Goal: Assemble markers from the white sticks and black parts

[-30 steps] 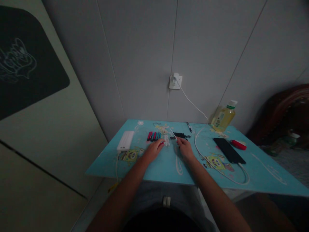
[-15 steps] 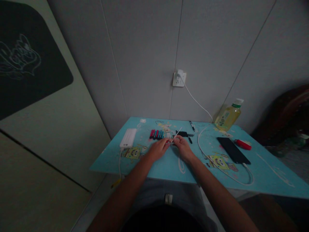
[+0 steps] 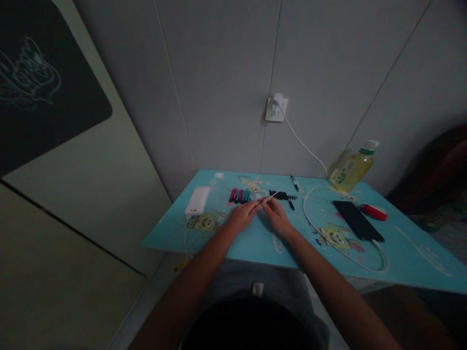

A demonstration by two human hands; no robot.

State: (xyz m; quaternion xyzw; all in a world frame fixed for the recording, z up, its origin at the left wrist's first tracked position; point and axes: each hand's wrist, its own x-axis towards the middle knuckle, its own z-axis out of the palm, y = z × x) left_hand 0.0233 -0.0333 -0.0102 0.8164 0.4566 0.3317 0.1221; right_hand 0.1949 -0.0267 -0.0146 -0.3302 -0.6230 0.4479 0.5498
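A thin white rod [image 3: 270, 197], which looks like a pen refill, slants up to the right between my hands. My left hand [image 3: 241, 217] is closed, its fingertips pinched at the rod's lower end. My right hand [image 3: 276, 217] is closed too, with thumb and fingers around the rod's lower part. The fingertips hide part of it. Just beyond my hands lie more thin white rods [image 3: 258, 196], partly covered. Left of these is a row of red and blue pen barrels [image 3: 241, 195] with black ends. To the right sits a group of small black pen parts [image 3: 279, 195].
On the blue cartoon-printed table [image 3: 219, 245] are a white power bank [image 3: 197, 200], a marker [image 3: 294, 183], a black phone [image 3: 357, 219] on a white cable [image 3: 337, 249], a red object [image 3: 374, 212] and a bottle of yellow liquid [image 3: 352, 171]. A wall socket [image 3: 276, 109] is behind.
The white rod has tipped to a flatter slant, its upper end further right. My hands stay close together around it. The whole view has shifted slightly.
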